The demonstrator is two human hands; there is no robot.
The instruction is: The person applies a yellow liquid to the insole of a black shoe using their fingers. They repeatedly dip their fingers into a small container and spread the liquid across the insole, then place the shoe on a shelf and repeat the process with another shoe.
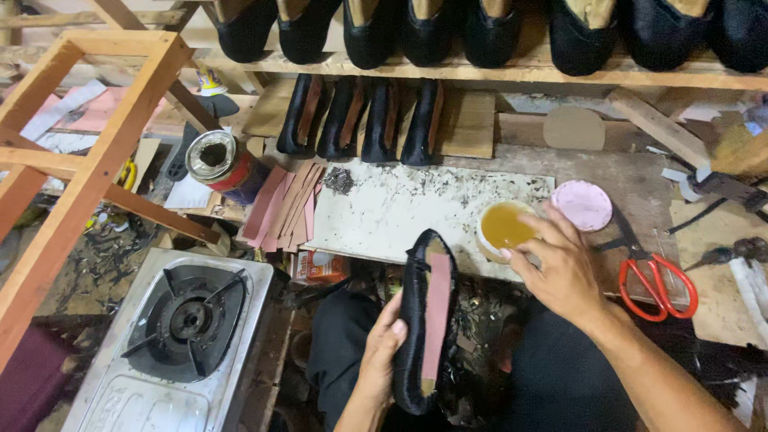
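Nearest the camera, the left hand (382,352) comes up from the bottom edge with its forearm almost vertical. Its fingers are curled round the left side of a black shoe upper (426,320), which stands on its toe end over the person's dark-trousered lap, its underside turned up to show a pinkish insole strip running along its length. The hand is closed on the shoe, thumb out of sight behind it.

The right hand (560,268) reaches in from the lower right, the forearm slanting up and to the left. Its fingers are bent loosely and spread, the tips resting on the rim of a small round pot of amber glue (502,228). The palm faces down and grips nothing. The pot sits at the near edge of a white, stained board on the worktop (400,204), just up and to the right of the shoe and not touching it.

Beside the right hand lie a pink round lid (584,204) and red-handled scissors (652,276). To the left stand a gas stove (188,320), a stack of pink strips (284,208) and an open tin (214,156).

Farther back, four black uppers (360,120) lean on edge, and a wooden shelf (480,72) carries a row of more black shoes.
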